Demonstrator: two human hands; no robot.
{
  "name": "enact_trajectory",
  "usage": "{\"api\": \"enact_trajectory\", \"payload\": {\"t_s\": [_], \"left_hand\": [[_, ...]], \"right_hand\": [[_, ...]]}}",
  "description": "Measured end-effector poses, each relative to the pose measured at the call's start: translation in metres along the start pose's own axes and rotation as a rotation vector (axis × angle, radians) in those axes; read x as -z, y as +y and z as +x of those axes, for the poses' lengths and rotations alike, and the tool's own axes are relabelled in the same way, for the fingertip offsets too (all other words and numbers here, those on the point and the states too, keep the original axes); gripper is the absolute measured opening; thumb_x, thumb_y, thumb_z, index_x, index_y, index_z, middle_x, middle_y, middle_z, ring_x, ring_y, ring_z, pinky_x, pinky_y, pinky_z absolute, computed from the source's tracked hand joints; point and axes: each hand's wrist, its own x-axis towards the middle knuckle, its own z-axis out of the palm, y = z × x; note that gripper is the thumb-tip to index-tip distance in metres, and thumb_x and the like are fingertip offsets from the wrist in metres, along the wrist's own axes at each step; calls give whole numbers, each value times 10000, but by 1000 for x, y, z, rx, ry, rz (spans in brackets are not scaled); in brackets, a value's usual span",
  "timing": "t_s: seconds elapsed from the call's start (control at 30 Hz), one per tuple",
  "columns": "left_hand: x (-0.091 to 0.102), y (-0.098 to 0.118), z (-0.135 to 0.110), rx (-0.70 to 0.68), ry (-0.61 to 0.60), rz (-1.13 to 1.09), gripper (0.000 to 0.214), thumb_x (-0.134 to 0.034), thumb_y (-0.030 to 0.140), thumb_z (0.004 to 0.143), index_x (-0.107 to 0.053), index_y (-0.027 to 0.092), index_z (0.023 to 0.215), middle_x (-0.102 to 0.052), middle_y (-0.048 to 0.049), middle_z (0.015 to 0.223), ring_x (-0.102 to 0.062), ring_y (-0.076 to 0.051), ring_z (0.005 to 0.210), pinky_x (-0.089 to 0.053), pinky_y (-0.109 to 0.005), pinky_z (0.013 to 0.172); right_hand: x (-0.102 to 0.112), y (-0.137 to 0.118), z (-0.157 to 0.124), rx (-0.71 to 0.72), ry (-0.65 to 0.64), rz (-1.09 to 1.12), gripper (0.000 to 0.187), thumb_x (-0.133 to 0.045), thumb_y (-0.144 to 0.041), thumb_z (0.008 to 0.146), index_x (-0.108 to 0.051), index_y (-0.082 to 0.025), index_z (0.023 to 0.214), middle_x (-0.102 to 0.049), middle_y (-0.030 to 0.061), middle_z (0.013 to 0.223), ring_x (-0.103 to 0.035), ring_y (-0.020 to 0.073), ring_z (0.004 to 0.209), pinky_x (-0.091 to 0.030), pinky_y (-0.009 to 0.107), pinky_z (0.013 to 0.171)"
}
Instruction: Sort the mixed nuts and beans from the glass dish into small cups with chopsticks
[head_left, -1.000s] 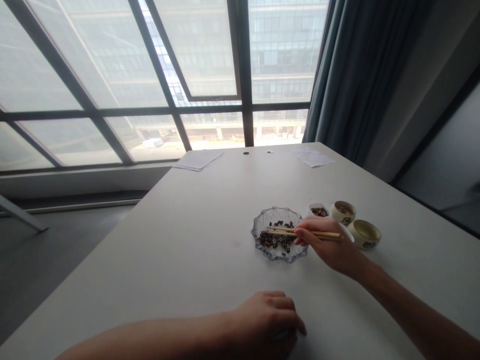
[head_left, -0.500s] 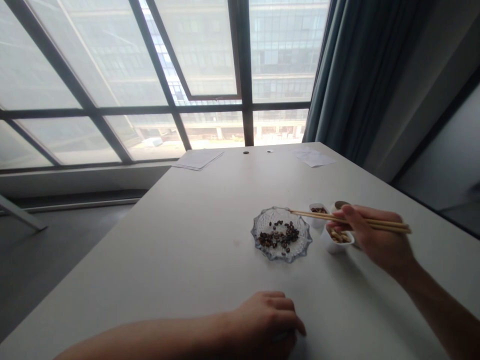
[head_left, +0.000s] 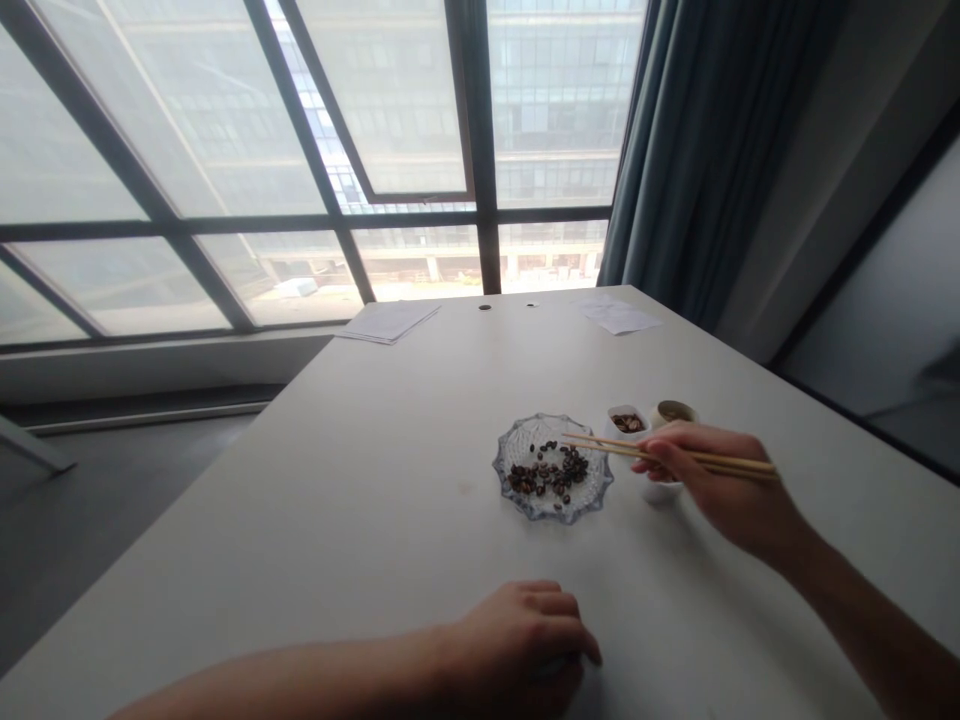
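Observation:
My right hand [head_left: 720,490] grips a pair of wooden chopsticks [head_left: 660,455], their tips over the right rim of a scalloped glass dish [head_left: 525,500] that holds dark beans [head_left: 547,472]. Just beyond the chopsticks stand a small white cup [head_left: 626,420] with dark pieces in it and a cream cup [head_left: 673,411]. A further white cup [head_left: 660,491] is mostly hidden under my right hand. My left hand [head_left: 525,645] rests on the white table [head_left: 360,520] near the front edge, fingers curled down; whether anything is under them is hidden.
Sheets of paper [head_left: 386,320] lie at the table's far left, more paper [head_left: 622,318] at the far right. Large windows [head_left: 300,150] are behind the table and a grey-blue curtain [head_left: 697,150] hangs at the right. The floor [head_left: 112,500] is to the left.
A second ago the chopstick tips were in the beans. My right hand swung right over the cups, and now comes back left toward the dish. My left hand stayed put.

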Motion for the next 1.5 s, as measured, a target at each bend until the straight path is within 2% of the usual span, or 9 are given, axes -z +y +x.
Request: {"api": "enact_trajectory", "payload": {"t_s": [0.07, 0.17, 0.43, 0.7, 0.83, 0.97, 1.23, 1.37, 1.5], "left_hand": [[-1, -1, 0, 1, -8, 3, 224, -654, 139, 925, -701, 224, 1127, -753, -50, 948, -727, -201, 854, -600, -256, 857], [-2, -2, 0, -6, -10, 8, 206, -661, 147, 937, -707, 221, 1124, -753, -45, 949, -728, -199, 859, -597, -254, 857], [-6, -2, 0, -14, 10, 9, 236, -675, 116, 907, -706, 214, 1120, -752, -41, 941, -724, -195, 848, -597, -251, 861], [-2, 1, -1, -8, 6, 35, 238, -667, 128, 929, -705, 216, 1146, -755, -44, 956, -726, -200, 861, -595, -252, 869], [-3, 2, -1, 6, -8, 40, 238, -663, 126, 927, -695, 225, 1140, -758, -46, 962, -735, -202, 874, -598, -259, 883], [-3, 2, -1, 10, -5, 34, 243, -664, 123, 918, -693, 224, 1137, -759, -47, 963, -736, -203, 876, -599, -256, 876], [-2, -2, 0, -16, -12, 11, 263, -655, 113, 902, -693, 223, 1138, -756, -45, 950, -732, -203, 861, -600, -251, 847], [-3, -2, 0, -6, -15, 15, 261, -642, 111, 908, -685, 228, 1137, -754, -47, 952, -734, -203, 868, -601, -256, 858], [-2, 0, 0, 8, -16, 11, 265, -654, 108, 910, -693, 229, 1142, -757, -49, 967, -736, -202, 883, -601, -257, 877]], "right_hand": [[-21, 0, 2, 73, -158, -3, 337, -701, -495, 1025, -840, -217, 895, -825, 79, 899, -776, 220, 783, -626, 327, 702], [-43, 4, 5, 142, -258, -38, 350, -670, -455, 1051, -818, -212, 847, -792, 60, 854, -725, 193, 761, -564, 316, 698], [-41, 18, 9, -3, -137, -3, 352, -695, -524, 1022, -818, -208, 927, -823, 67, 852, -774, 207, 737, -613, 318, 686], [-60, 21, 19, 6, -184, 39, 396, -692, -562, 1010, -829, -221, 865, -834, 81, 842, -768, 213, 717, -626, 308, 648], [-64, 23, 17, 6, -128, 52, 420, -672, -589, 1013, -839, -247, 835, -838, 83, 821, -781, 229, 714, -648, 323, 646], [-47, 20, 11, -27, -5, 101, 396, -720, -595, 979, -853, -234, 890, -852, 86, 844, -822, 261, 740, -696, 365, 687], [38, 7, -5, -98, 487, -77, 353, -825, -579, 900, -855, -228, 920, -849, 119, 827, -834, 303, 687, -723, 390, 675], [50, 13, -2, -151, 446, -41, 388, -808, -605, 906, -842, -219, 871, -837, 136, 793, -826, 306, 663, -713, 386, 666], [34, 10, -2, -91, 355, -22, 386, -789, -601, 925, -846, -219, 930, -845, 122, 841, -828, 286, 703, -707, 373, 661]]}}
